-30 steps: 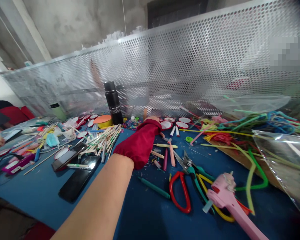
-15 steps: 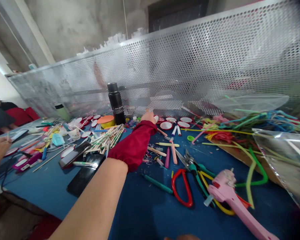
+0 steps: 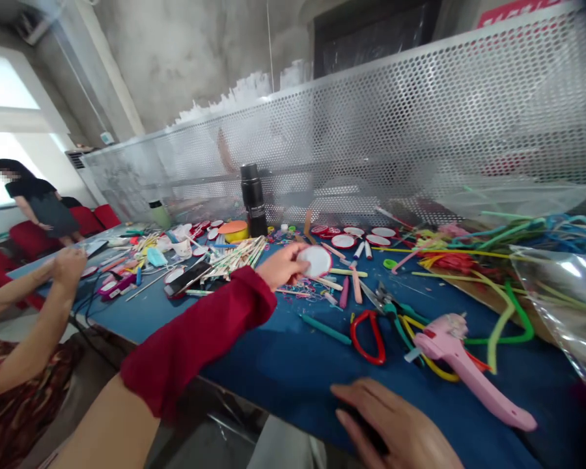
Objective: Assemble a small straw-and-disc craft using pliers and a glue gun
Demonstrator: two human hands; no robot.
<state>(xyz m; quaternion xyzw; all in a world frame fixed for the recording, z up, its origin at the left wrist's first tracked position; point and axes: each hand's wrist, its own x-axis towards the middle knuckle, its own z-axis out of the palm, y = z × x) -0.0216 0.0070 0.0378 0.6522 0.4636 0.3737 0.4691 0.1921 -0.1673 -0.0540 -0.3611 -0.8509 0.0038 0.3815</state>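
Note:
My left hand [image 3: 280, 266], its forearm in a dark red sleeve, is closed on a round white disc with a red rim [image 3: 315, 261]. Thumb and fingers pinch the disc's left edge above the tabletop. Low in the view, my right hand [image 3: 395, 420] hovers over or rests on the table's front edge, fingers apart and holding nothing. Red-handled scissors [image 3: 370, 339] and a teal pen [image 3: 325, 329] lie beyond that hand. To its right is a pink glue gun [image 3: 473, 371]. More such discs [image 3: 344, 241] lie along the back.
A black bottle [image 3: 253, 200] stands before the perforated metal screen [image 3: 400, 130]. Paper sticks [image 3: 237, 260] and a phone [image 3: 188, 280] lie left. Pliers [image 3: 395, 309], coloured strips [image 3: 517, 228] and clear plastic [image 3: 561, 306] are on the right. A co-worker's hands [image 3: 69, 266] are at far left.
My left hand has drawn back from the far edge of the table with a disc in its fingers. My right hand has come further into view. The camera view has turned left.

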